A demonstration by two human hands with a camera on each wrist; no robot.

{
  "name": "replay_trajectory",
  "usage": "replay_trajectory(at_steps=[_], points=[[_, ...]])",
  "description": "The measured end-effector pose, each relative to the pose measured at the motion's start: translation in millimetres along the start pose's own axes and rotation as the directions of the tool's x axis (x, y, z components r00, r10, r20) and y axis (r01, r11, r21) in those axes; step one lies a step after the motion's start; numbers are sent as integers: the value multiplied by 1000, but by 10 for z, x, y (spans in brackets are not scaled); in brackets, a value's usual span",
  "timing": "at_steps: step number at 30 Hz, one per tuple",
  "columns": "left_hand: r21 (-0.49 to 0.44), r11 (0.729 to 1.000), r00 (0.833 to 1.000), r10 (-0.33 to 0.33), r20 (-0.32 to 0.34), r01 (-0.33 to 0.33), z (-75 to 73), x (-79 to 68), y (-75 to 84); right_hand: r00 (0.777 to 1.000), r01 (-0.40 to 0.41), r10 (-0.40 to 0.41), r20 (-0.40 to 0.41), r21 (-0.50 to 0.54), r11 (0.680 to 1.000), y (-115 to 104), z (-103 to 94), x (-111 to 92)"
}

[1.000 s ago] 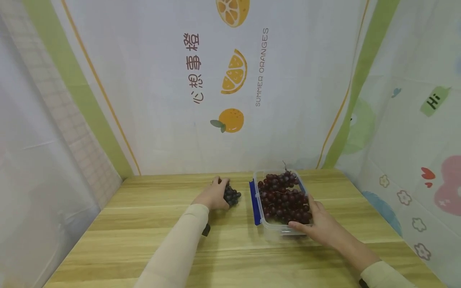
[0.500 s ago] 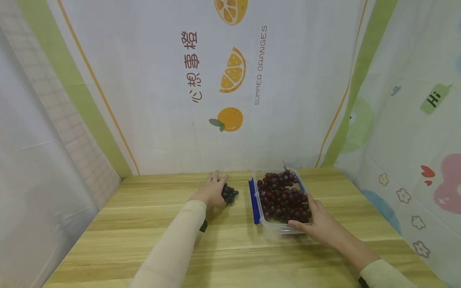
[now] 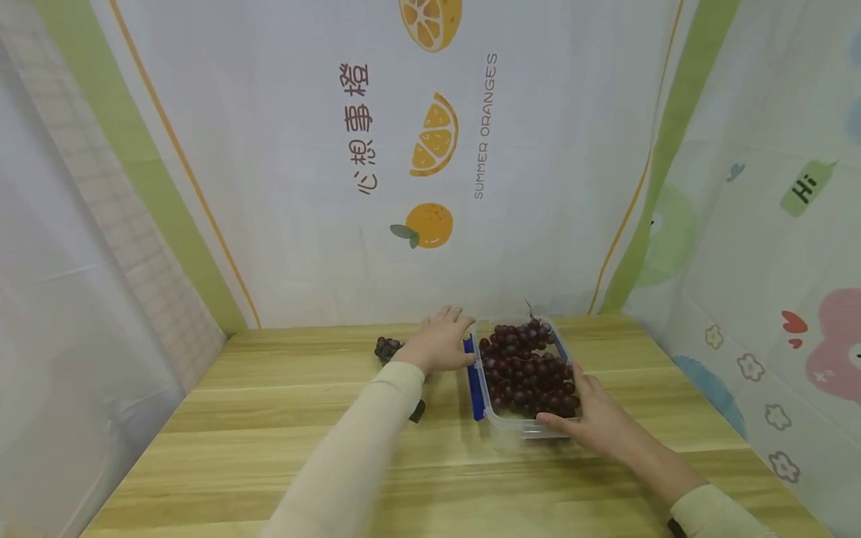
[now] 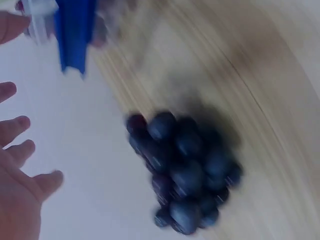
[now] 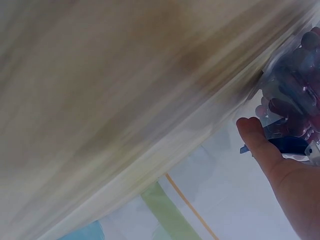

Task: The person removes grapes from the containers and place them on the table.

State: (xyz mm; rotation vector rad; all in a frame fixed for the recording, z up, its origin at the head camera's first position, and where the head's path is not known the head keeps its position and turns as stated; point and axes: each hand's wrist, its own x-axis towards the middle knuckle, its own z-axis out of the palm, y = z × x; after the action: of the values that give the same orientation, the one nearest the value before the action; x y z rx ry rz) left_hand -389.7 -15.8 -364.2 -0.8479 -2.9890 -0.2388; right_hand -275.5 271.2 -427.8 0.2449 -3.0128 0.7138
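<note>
Right grip [image 3: 602, 422] holds container [image 3: 507, 426]; cloth [image 3: 545, 187] reads "SUMMER ORANGES".

L fingers [image 4: 14, 130] apart fr dk grapes [image 4: 187, 172]

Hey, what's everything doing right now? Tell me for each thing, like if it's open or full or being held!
plastic box: open on top, mostly filled
red grapes: inside the box, uncovered
blue flap: sticking out, unfastened
dark grapes: on the table, not held
left hand: fingers stretched out, holding nothing
right hand: gripping the box
</note>
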Motion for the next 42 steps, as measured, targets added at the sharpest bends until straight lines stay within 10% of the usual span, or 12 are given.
replay_trajectory(at_steps=[19, 42], points=[[91, 980, 980, 170, 100, -179, 55, 381, 1049, 1000, 15, -15, -8, 44, 999, 18, -5, 7], [130, 978, 973, 138, 185, -163, 128, 430, 1379, 1000, 29, -29, 7, 43, 999, 11, -4, 10]])
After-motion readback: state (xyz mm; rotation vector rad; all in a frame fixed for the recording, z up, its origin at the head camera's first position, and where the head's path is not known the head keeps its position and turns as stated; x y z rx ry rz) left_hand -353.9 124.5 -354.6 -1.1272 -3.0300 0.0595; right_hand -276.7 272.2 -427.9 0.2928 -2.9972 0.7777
